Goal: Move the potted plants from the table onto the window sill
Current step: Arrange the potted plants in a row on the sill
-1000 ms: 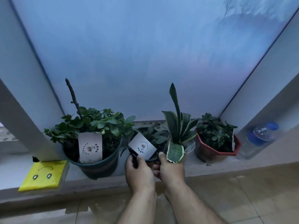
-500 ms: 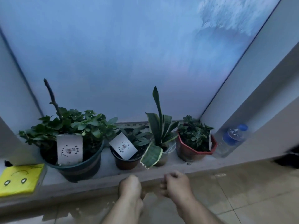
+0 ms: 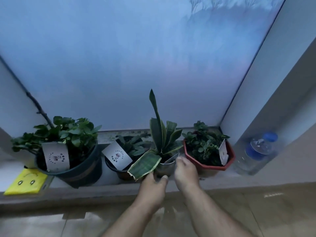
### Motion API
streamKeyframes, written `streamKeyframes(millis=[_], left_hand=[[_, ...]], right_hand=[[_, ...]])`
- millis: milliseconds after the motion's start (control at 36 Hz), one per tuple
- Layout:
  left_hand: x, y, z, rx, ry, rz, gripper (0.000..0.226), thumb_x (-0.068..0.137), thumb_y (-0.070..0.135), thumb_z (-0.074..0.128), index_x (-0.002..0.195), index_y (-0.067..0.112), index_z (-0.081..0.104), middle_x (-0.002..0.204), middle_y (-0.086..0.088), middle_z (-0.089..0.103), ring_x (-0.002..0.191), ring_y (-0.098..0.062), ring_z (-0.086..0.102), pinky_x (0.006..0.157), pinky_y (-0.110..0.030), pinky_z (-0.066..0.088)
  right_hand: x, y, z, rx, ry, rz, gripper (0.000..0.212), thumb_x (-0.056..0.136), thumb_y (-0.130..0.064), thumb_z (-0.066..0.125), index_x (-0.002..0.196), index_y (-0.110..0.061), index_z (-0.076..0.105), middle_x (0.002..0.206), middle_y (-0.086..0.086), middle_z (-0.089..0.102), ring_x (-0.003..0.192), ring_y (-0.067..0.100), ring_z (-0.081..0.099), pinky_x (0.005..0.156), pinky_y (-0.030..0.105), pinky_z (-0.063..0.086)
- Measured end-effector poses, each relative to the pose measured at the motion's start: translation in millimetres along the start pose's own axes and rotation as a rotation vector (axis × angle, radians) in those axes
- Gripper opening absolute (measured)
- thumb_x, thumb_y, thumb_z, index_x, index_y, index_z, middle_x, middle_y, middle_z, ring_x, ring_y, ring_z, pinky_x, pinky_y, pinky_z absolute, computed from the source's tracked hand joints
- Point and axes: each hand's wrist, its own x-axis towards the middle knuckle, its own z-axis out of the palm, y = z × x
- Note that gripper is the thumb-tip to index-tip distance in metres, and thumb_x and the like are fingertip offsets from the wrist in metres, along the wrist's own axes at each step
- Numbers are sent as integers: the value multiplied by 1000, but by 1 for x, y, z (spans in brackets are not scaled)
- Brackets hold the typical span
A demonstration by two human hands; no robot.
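Both hands are wrapped around the small grey pot (image 3: 165, 168) with the spiky striped plant (image 3: 159, 139). The left hand (image 3: 152, 187) cups it from the front-left, thumb pressed on the pot wall, and the right hand (image 3: 185, 173) grips the right side with fingers up at the rim. The pot sits on the window sill (image 3: 102, 187), near its front edge, squeezed between the dark pot with a card (image 3: 119, 165) and the red pot (image 3: 209, 165).

My guess is this one is getting nudged into its final spot. If so, I'd slide it back rather than lift it, keep it upright, and hold low on the pot, since the tall leaves make it top-heavy. Watch the big floppy leaf (image 3: 145, 164) hanging over the left hand; it could easily get bent.

Room is tight. Neighbours sit just beside it on both sides, so the only free direction is straight back toward the glass. The big green pot (image 3: 77, 168) stands further left, the yellow pack (image 3: 26, 183) fills the far-left bit of sill, and a water bottle (image 3: 256, 151) takes the right corner. I can't see a table, so no idea if more plants are coming.
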Motion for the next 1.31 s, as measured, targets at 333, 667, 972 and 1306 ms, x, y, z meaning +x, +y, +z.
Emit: streamKeyframes(millis=[333, 667, 972, 1306], left_hand=[[2, 27, 6, 10, 86, -50, 25, 92, 5, 60, 101, 27, 52, 94, 18, 60, 90, -4, 55, 87, -20, 36], [22, 6, 5, -3, 34, 30, 38, 91, 1, 57, 114, 29, 49, 105, 13, 61, 91, 6, 55, 79, -11, 40], [-16, -1, 1, 71, -50, -31, 73, 93, 5, 58, 156, 23, 25, 155, 3, 38, 138, -9, 38, 105, -21, 31], [-20, 37, 71, -97, -138, 57, 58, 97, 10, 56, 151, 21, 35, 142, 11, 47, 130, -4, 44, 112, -26, 34]], right_hand=[[10, 4, -8, 175, -73, 126, 36, 103, -28, 44, 127, -9, 64, 126, 5, 65, 120, 27, 58, 103, 37, 43], [12, 30, -5, 212, -125, -19, 48, 86, -44, 43, 122, -28, 70, 120, -5, 72, 117, 17, 64, 108, 48, 47], [-27, -2, -35, -69, -238, 22, 32, 101, -23, 52, 131, -18, 62, 116, -13, 59, 113, 9, 53, 96, 24, 37], [-7, -23, -159, -42, 419, -52, 32, 94, -29, 52, 72, -5, 54, 65, 7, 54, 64, 29, 50, 58, 34, 38]])
